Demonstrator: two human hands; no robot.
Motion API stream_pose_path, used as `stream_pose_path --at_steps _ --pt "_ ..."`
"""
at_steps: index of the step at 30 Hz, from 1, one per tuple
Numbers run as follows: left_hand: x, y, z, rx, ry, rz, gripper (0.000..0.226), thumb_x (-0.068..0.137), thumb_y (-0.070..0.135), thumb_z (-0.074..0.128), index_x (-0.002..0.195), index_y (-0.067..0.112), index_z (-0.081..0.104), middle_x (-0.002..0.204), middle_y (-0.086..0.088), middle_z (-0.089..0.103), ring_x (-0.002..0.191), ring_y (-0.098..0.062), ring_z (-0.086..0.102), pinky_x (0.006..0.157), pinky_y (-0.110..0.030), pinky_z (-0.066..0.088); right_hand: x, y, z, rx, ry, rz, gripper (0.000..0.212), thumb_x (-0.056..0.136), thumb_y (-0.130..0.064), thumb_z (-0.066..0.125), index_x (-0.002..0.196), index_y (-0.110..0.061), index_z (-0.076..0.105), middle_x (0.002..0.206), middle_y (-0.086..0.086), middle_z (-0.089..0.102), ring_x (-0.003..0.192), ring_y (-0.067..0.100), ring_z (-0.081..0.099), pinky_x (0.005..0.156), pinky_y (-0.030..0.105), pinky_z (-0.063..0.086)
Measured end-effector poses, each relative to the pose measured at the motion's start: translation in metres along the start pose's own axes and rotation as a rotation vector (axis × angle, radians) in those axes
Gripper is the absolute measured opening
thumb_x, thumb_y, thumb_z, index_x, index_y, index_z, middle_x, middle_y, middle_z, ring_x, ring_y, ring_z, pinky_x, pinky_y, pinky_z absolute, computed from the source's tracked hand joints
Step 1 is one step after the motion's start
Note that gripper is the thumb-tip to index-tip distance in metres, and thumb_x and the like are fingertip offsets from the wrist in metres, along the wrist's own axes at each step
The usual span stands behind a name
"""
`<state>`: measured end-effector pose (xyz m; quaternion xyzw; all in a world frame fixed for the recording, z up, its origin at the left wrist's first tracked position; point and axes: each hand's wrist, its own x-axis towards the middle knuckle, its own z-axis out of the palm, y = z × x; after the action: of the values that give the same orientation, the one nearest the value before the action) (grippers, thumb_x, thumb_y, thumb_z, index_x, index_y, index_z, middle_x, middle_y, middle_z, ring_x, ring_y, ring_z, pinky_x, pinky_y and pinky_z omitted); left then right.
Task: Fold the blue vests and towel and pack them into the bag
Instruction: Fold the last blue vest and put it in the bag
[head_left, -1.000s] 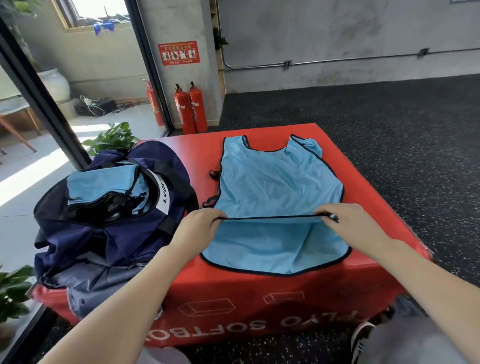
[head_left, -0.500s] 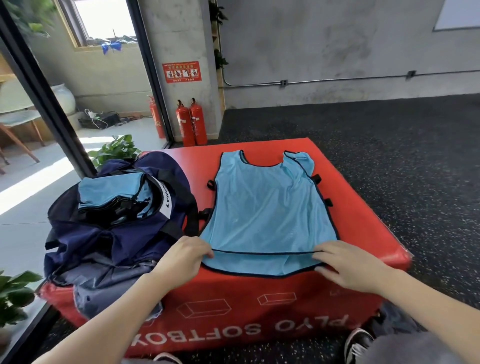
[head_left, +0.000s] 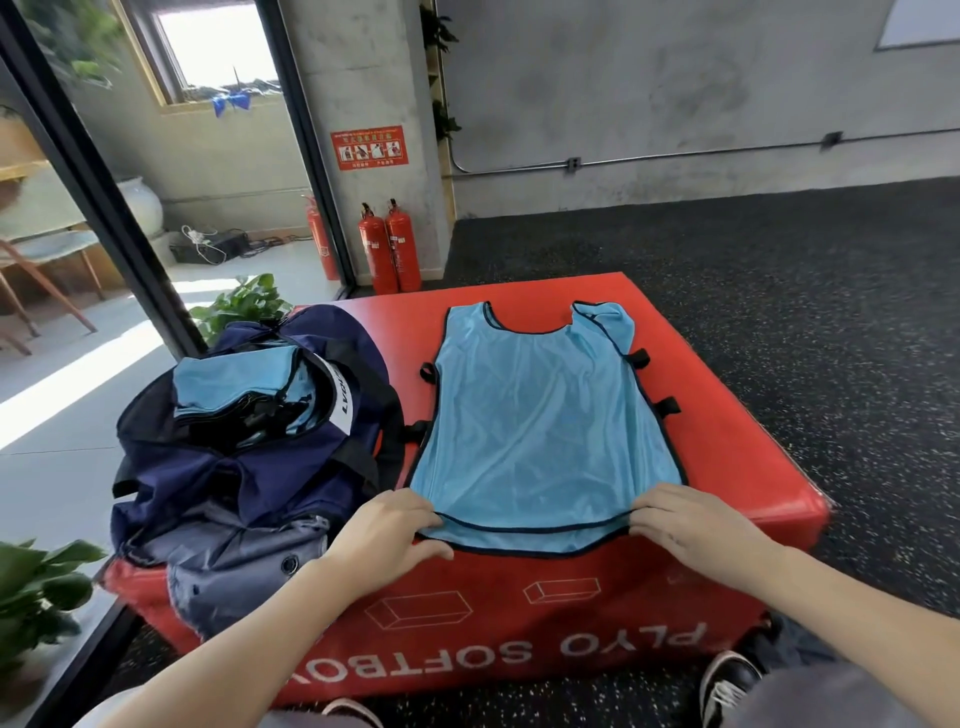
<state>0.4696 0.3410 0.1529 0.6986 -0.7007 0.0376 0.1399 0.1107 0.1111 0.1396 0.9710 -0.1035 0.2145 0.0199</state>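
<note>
The navy bag (head_left: 249, 457) sits just left of the left hand (head_left: 384, 540), on the left part of the red soft box (head_left: 727, 415). Its top gapes open, and a stack of folded blue vests (head_left: 234, 389) lies inside, near the far-left side of the opening. A grey garment (head_left: 234, 566) spills from the bag's near end, just left of the left wrist.

The blue vest (head_left: 545, 431) being worked lies flat on the box, stretching away from both hands, neck hole at the far end. Its black-trimmed hem sits between the hands at the box's near edge, the lower layer showing just past the upper one. The left hand pinches the hem's left corner, thumb on top, with the other fingers spread flat on the box edge. The right hand (head_left: 691, 530) holds the hem's right corner with the fingers lightly curled; whether the thumb is under the cloth cannot be told.

Bare red surface runs beyond the right hand along the vest's right side, and a strip lies past the vest's collar. Between the vest's left edge and the bag the gap is narrow. Two red fire extinguishers (head_left: 389, 249) stand on the floor far ahead of the left hand, by the pillar.
</note>
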Motion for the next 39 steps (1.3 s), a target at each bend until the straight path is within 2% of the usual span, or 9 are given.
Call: stream_pose_path --at_steps 4,7,9,11,15,19,25,35,39 --pt "-0.003 0.0 0.004 0.039 0.098 0.117 0.033 0.1 0.046 0.05 0.097 0.026 0.076 0.093 0.015 0.069 0.09 -0.006 0.061 0.082 -0.028 0.053 0.002 -0.001 0.003 -0.045 -0.019 0.021 0.026 0.105 -0.034 0.043 0.096 -0.02 0.064 0.095 -0.008 0.058 0.085 0.011 0.057 0.075 0.028 0.052" --pt "-0.006 -0.002 0.008 0.064 0.114 0.135 0.028 0.1 0.032 0.046 0.102 0.022 0.072 0.097 0.01 0.068 0.092 -0.01 0.06 0.084 -0.027 0.049 0.002 0.008 -0.002 -0.139 -0.061 -0.035 0.006 0.094 -0.018 0.062 0.099 -0.018 0.061 0.094 -0.005 0.056 0.08 0.014 0.056 0.07 0.031 0.053" --pt "-0.007 -0.006 0.009 0.054 0.162 0.116 0.028 0.094 0.021 0.045 0.104 0.019 0.071 0.101 0.007 0.066 0.096 -0.011 0.058 0.087 -0.025 0.044 0.0 0.016 -0.007 -0.219 -0.147 -0.077 0.029 0.077 -0.007 0.076 0.1 -0.019 0.063 0.093 -0.003 0.055 0.076 0.017 0.057 0.065 0.031 0.052" --pt "-0.002 -0.01 0.004 0.047 0.21 0.09 0.029 0.09 0.015 0.044 0.1 0.015 0.071 0.104 0.006 0.063 0.096 -0.011 0.055 0.085 -0.026 0.042 0.001 0.022 -0.016 -0.264 -0.151 -0.056 0.028 0.071 -0.008 0.08 0.09 -0.019 0.063 0.086 -0.002 0.053 0.069 0.019 0.055 0.057 0.032 0.048" --pt "0.026 -0.013 -0.028 -0.01 0.319 -0.004 0.033 0.086 0.015 0.043 0.095 0.01 0.075 0.097 0.0 0.068 0.09 -0.014 0.05 0.082 -0.033 0.046 0.017 0.036 -0.04 -0.305 -0.08 0.052 0.026 0.064 -0.014 0.089 0.071 -0.019 0.064 0.075 -0.001 0.054 0.062 0.02 0.057 0.052 0.034 0.049" --pt "0.072 -0.004 -0.098 -0.02 0.391 -0.182 0.031 0.085 0.013 0.049 0.098 0.015 0.077 0.094 0.0 0.073 0.092 -0.025 0.06 0.086 -0.042 0.051 0.046 0.053 -0.087 -0.092 0.143 0.393 0.012 0.077 -0.006 0.079 0.087 -0.012 0.074 0.088 0.002 0.064 0.083 0.028 0.067 0.076 0.038 0.053" --pt "0.14 0.044 -0.243 -0.235 0.65 -0.354 0.024 0.094 0.009 0.057 0.108 0.014 0.077 0.108 -0.003 0.073 0.104 -0.023 0.064 0.091 -0.029 0.043 0.117 0.044 -0.224 0.201 0.512 0.652 0.014 0.09 -0.009 0.069 0.102 -0.006 0.076 0.103 0.011 0.07 0.101 0.027 0.063 0.088 0.031 0.043" --pt "0.134 0.106 -0.446 -0.329 0.834 -0.272 0.017 0.093 0.025 0.068 0.092 0.012 0.078 0.085 -0.014 0.073 0.074 -0.026 0.063 0.069 -0.034 0.049 0.166 0.015 -0.43 0.399 0.759 0.529 0.022 0.092 -0.028 0.072 0.104 -0.01 0.078 0.088 0.004 0.075 0.08 0.023 0.067 0.075 0.03 0.048" --pt "0.123 0.111 -0.497 -0.444 0.782 -0.23 0.017 0.089 0.023 0.073 0.079 0.01 0.075 0.071 -0.009 0.065 0.067 -0.019 0.053 0.066 -0.031 0.043 0.169 -0.001 -0.483 0.381 0.757 0.482 0.023 0.088 -0.025 0.077 0.105 -0.01 0.077 0.083 -0.009 0.07 0.074 0.0 0.06 0.069 0.011 0.042"
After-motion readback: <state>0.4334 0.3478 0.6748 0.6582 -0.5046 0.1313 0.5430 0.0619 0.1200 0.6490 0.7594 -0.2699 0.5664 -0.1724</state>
